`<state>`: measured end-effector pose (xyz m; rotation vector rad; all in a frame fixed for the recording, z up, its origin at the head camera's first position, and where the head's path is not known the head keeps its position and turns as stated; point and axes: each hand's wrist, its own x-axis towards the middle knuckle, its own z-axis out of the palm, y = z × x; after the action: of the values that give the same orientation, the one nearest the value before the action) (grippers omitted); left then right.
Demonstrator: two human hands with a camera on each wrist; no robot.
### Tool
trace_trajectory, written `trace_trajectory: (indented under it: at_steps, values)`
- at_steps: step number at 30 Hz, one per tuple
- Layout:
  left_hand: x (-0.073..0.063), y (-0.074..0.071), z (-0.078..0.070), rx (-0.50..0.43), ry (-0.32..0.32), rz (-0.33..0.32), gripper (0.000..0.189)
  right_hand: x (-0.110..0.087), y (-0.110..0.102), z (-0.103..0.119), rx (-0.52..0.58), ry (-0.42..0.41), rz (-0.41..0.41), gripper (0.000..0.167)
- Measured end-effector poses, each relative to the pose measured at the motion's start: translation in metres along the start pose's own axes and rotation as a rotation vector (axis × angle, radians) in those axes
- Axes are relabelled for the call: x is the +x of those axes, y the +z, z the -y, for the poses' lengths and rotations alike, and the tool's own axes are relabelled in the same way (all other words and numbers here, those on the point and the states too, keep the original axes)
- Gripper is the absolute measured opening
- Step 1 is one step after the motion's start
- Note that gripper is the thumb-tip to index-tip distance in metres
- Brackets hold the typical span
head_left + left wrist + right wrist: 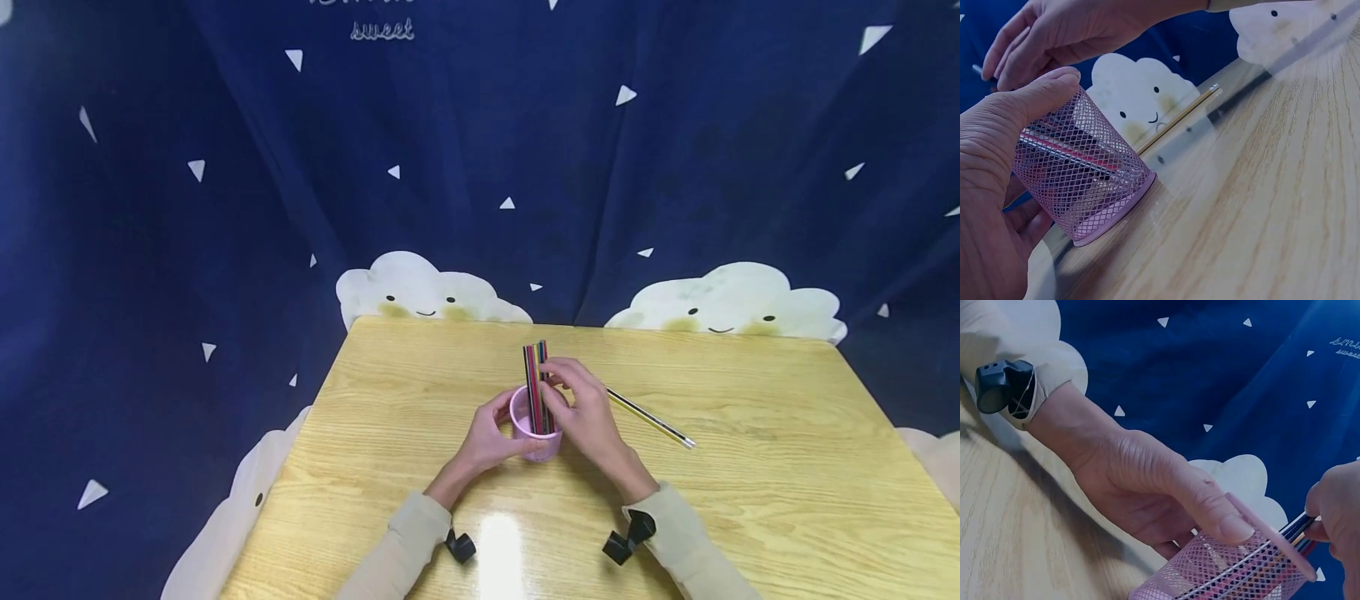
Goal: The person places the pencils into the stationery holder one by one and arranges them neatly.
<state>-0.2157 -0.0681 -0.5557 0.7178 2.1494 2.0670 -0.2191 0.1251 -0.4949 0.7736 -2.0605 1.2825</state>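
A pink mesh pencil cup (537,450) stands on the wooden table, its mesh wall (1085,169) plain in the left wrist view. My left hand (487,435) grips the cup from the left, thumb across its near side near the rim. Several pencils (533,387) in dark, red, yellow and blue stand upright in the cup, their upper parts above the rim. At their right side my right hand (587,412) pinches pencils with thumb and fingertips. In the right wrist view the pencils (1241,575) show through the mesh; how many the fingers hold cannot be told.
A single black, yellow and white striped pencil (651,417) lies on the table (787,433) to the right of the right hand. Behind the table hangs a dark blue curtain (465,125) with white triangles and clouds. A black wrist camera (628,537) sits on the right sleeve.
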Motion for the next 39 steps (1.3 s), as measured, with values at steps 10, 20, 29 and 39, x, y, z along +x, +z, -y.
trace_trajectory:
  at_steps: [10,20,29,39]
  values:
    - [0.000,0.000,0.006,0.025,0.008,-0.013,0.081,-0.006,0.005,-0.003,-0.094,0.045,0.064,0.025]
    - [0.000,-0.001,0.007,0.055,0.012,-0.005,0.082,-0.009,0.001,-0.002,-0.142,0.061,0.117,0.024]
    - [0.001,0.000,0.007,0.063,0.006,-0.018,0.084,-0.017,-0.015,-0.004,-0.103,0.016,0.058,0.023]
    - [0.001,0.001,0.004,0.040,0.004,-0.021,0.087,-0.032,-0.035,-0.017,-0.186,0.032,0.015,0.024]
